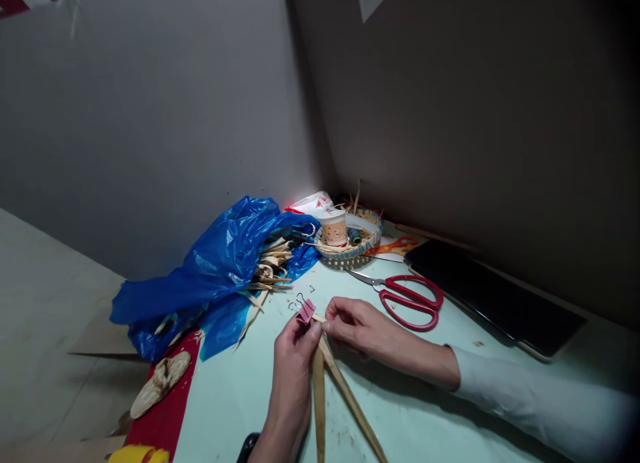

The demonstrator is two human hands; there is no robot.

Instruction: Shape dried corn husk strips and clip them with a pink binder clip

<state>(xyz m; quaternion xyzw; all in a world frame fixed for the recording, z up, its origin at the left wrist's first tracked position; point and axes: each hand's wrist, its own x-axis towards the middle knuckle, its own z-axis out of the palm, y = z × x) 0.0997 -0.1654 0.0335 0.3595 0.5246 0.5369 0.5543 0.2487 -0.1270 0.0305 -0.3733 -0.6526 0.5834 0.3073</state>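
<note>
Flat tan plant-fibre strips [345,390] hang from between my hands down toward the table's near edge. My left hand [295,356] is closed on their upper end, thumb on top. A pink binder clip [305,311] is fastened there, just above the left fingertips, with its wire arms pointing up and away. My right hand [353,323] pinches a short pale piece of strip beside the clip, thumb against index finger. The fingers hide where the strips meet. Beyond my right hand lie red-handled scissors [411,300], with their blades pointing left.
A blue plastic bag [215,263] with dry fibre strips lies at the left. Behind stands a woven basket [345,253] holding a paper cup [334,228] and thread spool. A black tablet [493,300] lies right. A small woven slipper [161,383] sits on red cloth; grey panels enclose the back.
</note>
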